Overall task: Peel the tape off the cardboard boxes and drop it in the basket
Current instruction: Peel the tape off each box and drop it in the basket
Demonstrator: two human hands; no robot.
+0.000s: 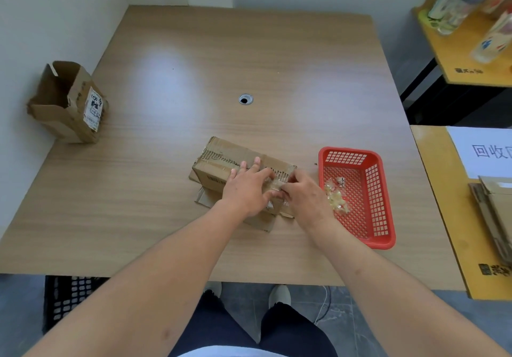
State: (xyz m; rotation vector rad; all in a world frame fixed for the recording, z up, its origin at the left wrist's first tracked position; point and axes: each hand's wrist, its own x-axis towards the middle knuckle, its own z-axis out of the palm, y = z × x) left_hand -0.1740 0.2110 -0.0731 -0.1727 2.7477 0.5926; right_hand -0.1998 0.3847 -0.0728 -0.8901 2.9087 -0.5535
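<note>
Tape: clear, thin packing strip point(277, 184) running over the right end of the brown corrugated cardboard box point(221, 162), which is sitting mid-counter just left of the red perforated plastic basket point(379, 204). Left hand point(246, 190) is lying flat on the box top, fingers spread and straight, pinning it down without curling round anything. Right hand point(303, 194) is pinching at the tape's edge at the box's right corner; grip looks closed on the strip, though the fingertips are partly hidden. Crumpled clear tape scraps point(336, 197) are already lying in the basket.

Handling, my read: tape is light, floppy, sticky, and likely tearing if yanked. Top paper layer is already looking stripped along the seam. Better taking the lifted end and peeling low and slow. Box is light, so it needs holding down.

1 more open cardboard box point(69, 101) is standing at the wooden counter point(194, 79) far left.
</note>
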